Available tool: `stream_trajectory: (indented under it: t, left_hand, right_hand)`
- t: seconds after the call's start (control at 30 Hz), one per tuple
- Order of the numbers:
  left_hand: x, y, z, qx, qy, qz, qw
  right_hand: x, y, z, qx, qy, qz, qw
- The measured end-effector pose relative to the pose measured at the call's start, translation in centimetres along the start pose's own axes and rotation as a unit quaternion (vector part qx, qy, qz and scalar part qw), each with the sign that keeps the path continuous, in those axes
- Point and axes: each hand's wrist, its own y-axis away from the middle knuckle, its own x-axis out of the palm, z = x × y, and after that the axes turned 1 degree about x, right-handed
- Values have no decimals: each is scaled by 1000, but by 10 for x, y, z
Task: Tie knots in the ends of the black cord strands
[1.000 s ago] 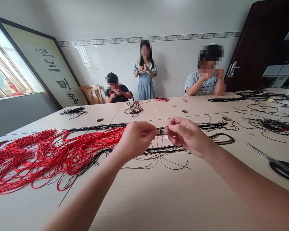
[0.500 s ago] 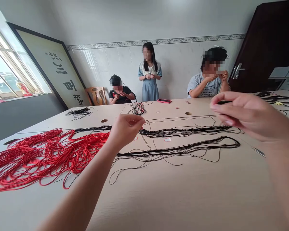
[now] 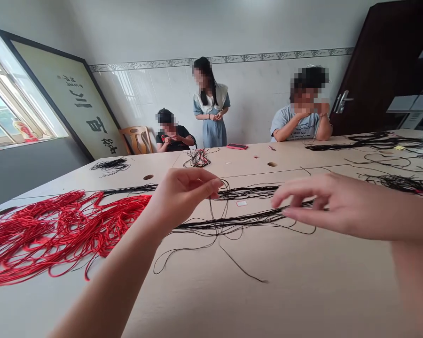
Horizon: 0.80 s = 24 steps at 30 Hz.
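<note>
My left hand (image 3: 185,195) is raised over the table with thumb and index finger pinched on a thin black cord (image 3: 227,184). A small loop of it sticks out past the fingertips, and its strands hang down toward the tabletop. To the right, my right hand (image 3: 327,204) hovers with fingers apart and no cord visible between them. Beneath both hands stretch bundles of black cord (image 3: 232,220). A large heap of red cord (image 3: 74,225) lies left of my left hand, partly covered by that forearm.
Further black cords lie at the back left (image 3: 111,164) and right (image 3: 373,141) of the table. A red-edged phone (image 3: 237,146) rests near the far edge. Two people sit opposite, and a person in a blue dress (image 3: 214,131) stands between them.
My right hand has come down and inward, and its pinch has opened; the cord stretched toward it now hangs slack. My left hand keeps its pinch. The standing person has turned and leaned.
</note>
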Motion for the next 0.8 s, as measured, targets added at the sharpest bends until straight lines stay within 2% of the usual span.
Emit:
stream_trajectory:
  t: [0.03,0.1,0.23,0.33,0.5,0.63,0.8]
  left_hand:
    - [1,2,-2,4,2,16,1000]
    - [5,6,-5,7,-8,43,999]
    - [10,13,-7,4,-27,83,996]
    - [11,16,-8,9,-25,102,994]
    - [9,18,-11,-11,-30,148,989]
    - [6,15,-12,-32,8,201,979]
    - [4,13,-12,-47,49,250,966]
  right_hand:
    - [3,-8,5,21,-10,3,1000]
    - [13,-20,14,14,-89,-26,996]
    - [36,-29,22,-18,-262,39,964]
    - [43,-31,22,-3,-326,67,943]
    - [41,-32,21,-13,-343,98,934]
    - [40,-31,20,-1,-345,113,932]
    - [39,-29,20,14,-317,127,940]
